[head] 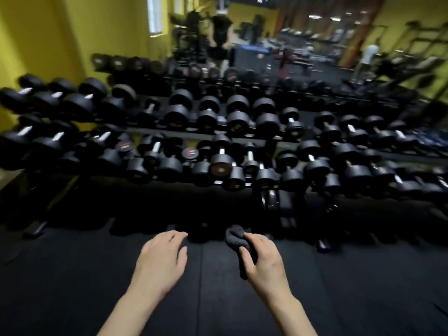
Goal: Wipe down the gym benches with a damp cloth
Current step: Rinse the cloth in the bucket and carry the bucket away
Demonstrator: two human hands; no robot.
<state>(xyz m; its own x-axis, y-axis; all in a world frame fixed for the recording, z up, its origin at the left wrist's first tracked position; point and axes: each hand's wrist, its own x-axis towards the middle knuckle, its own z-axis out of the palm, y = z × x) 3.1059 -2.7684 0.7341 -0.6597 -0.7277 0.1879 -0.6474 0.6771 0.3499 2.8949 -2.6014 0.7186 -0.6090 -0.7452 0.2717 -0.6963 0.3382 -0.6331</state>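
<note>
The person's right hand [263, 259] is curled around a dark grey cloth [236, 236], with the thumb and fingers pinching the bunched fabric. Part of the cloth bulges out beyond the fingertips on the far side, and a fold hangs down beside the palm. The cloth is held low in the near middle of the view, above the black rubber floor mat [72, 275].

The left hand [161, 258] is just to the left of the right one, palm down, fingers loosely extended and slightly bent. It grips nothing, and the two hands do not touch.

Beyond the hands, across the width of the scene, stands a tiered dumbbell rack [194, 134] loaded with rows of black round-headed dumbbells [238, 117], their metal handles showing pale. A few weights sit on the floor below the rack, to the right of the middle.

A yellow wall [43, 32] rises on the far left. Behind the rack the picture is blurred: a person in dark clothes [219, 35] stands at the far middle, and another figure in a white top [368, 54] is at the far right among gym machines that cannot be made out clearly.
</note>
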